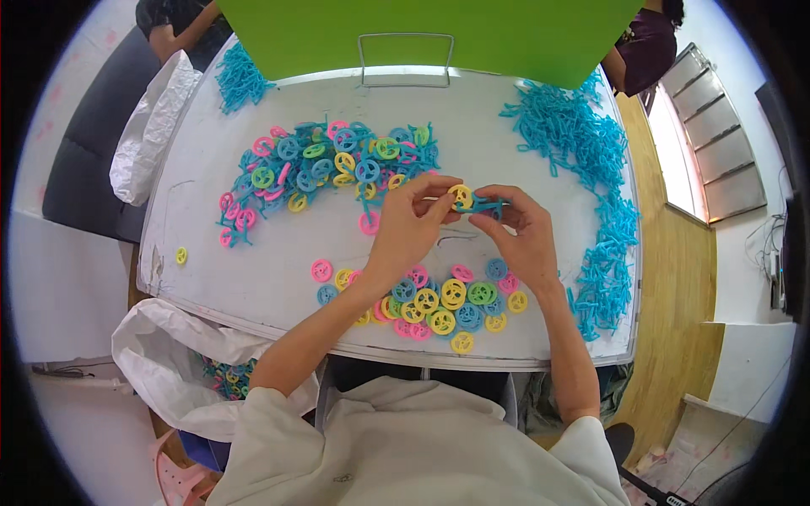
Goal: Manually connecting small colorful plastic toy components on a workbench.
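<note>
Above the middle of the white table, my left hand (413, 219) pinches a small yellow plastic wheel (461, 197) by its rim. My right hand (521, 232) grips a blue forked plastic piece (487, 206), which meets the wheel; whether the two are joined I cannot tell. Close to my forearms lies a spread of loose wheels (453, 293) in yellow, pink, blue and green. Beyond my left hand is a heap of wheels with blue pieces among them (316, 169).
Blue plastic pieces (574, 126) are piled along the table's right side, and a smaller pile (240, 78) lies far left. A green panel (430, 34) with a wire handle stands at the back. An open white sack (160, 371) holds more pieces. Two other people sit beyond.
</note>
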A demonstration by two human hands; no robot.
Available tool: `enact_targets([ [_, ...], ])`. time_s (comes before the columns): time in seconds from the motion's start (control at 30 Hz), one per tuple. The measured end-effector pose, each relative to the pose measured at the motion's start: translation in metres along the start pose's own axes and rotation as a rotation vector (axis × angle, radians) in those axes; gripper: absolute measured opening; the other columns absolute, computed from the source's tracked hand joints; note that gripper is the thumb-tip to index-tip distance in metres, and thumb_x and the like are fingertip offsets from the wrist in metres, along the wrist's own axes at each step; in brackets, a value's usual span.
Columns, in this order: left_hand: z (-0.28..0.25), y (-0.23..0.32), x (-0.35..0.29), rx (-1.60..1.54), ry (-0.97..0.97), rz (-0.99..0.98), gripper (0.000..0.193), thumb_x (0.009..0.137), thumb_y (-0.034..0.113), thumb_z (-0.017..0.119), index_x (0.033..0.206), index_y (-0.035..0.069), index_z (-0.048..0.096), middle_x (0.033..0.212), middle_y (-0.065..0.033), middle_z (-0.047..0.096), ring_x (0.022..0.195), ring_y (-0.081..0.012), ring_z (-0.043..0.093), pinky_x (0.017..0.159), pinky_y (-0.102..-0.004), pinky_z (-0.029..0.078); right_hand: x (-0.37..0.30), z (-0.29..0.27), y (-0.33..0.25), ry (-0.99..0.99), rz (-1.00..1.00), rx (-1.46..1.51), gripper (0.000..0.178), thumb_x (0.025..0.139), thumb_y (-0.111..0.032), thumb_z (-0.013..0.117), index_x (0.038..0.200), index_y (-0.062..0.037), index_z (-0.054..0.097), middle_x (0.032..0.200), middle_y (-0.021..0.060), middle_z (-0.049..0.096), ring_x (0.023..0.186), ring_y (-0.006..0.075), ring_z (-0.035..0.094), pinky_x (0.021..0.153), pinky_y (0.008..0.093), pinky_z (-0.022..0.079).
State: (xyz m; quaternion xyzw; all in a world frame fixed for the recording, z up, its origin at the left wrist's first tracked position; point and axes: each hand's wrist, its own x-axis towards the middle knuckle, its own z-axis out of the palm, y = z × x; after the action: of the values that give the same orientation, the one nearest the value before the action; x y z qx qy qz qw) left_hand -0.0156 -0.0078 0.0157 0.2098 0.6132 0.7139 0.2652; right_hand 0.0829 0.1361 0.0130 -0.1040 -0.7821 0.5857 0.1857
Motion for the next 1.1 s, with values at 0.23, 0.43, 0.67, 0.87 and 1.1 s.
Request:
enact_targets([
  [0.23, 0.001, 0.003, -0.004, -0.057, -0.014, 0.009, 0.024, 0.093, 0.005, 0.055, 0.113, -0.005, 0.059, 0.104, -0.0117, 0.063, 0.091, -0.0171, 0.064, 0.082, -0.0278, 0.057, 0.000, 0.001, -0.002, 0.052, 0.170, 0.057, 0.027, 0.083, -0.001, 0.066, 0.110, 0.0028, 0.064, 0.088, 0.0068, 0.068, 0.077, 0.0103, 0.065, 0.071, 0.0243, 0.054],
  [0.43, -0.005, 0.001, -0.004, -0.063, -0.059, -0.058, 0.025, 0.092, 0.006, 0.056, 0.114, -0.006, 0.059, 0.105, -0.0121, 0.063, 0.091, -0.0175, 0.065, 0.082, -0.0282, 0.056, 0.003, 0.001, 0.005, 0.017, 0.234, 0.242, 0.027, 0.086, -0.004, 0.065, 0.111, 0.0062, 0.062, 0.086, 0.0098, 0.068, 0.075, 0.0127, 0.066, 0.071, 0.0249, 0.056],
  [0.67, 0.001, 0.002, -0.008, 0.149, 0.012, -0.005, 0.023, 0.092, 0.004, 0.056, 0.113, -0.004, 0.060, 0.101, -0.0102, 0.064, 0.086, -0.0159, 0.066, 0.079, -0.0283, 0.058, 0.001, 0.007, 0.002, 0.049, 0.265, 0.235, 0.028, 0.086, -0.004, 0.065, 0.112, 0.0068, 0.061, 0.084, 0.0097, 0.068, 0.075, 0.0129, 0.066, 0.070, 0.0251, 0.056],
  [0.87, 0.006, -0.003, -0.010, 0.215, 0.073, 0.118, 0.020, 0.091, 0.001, 0.056, 0.109, -0.005, 0.061, 0.100, -0.0099, 0.064, 0.086, -0.0152, 0.066, 0.075, -0.0280, 0.059, -0.004, 0.013, 0.001, 0.130, 0.253, 0.083, 0.031, 0.082, -0.006, 0.070, 0.110, 0.0063, 0.062, 0.078, 0.0058, 0.067, 0.074, 0.0108, 0.065, 0.069, 0.0229, 0.055],
  [1.1, 0.000, -0.011, -0.001, -0.017, 0.012, 0.079, 0.016, 0.090, -0.001, 0.054, 0.105, -0.003, 0.057, 0.100, -0.0097, 0.063, 0.086, -0.0152, 0.066, 0.073, -0.0255, 0.056, -0.004, 0.010, -0.002, 0.145, 0.053, -0.054, 0.028, 0.081, -0.002, 0.070, 0.109, 0.0009, 0.062, 0.080, 0.0036, 0.066, 0.076, 0.0098, 0.064, 0.068, 0.0227, 0.054],
])
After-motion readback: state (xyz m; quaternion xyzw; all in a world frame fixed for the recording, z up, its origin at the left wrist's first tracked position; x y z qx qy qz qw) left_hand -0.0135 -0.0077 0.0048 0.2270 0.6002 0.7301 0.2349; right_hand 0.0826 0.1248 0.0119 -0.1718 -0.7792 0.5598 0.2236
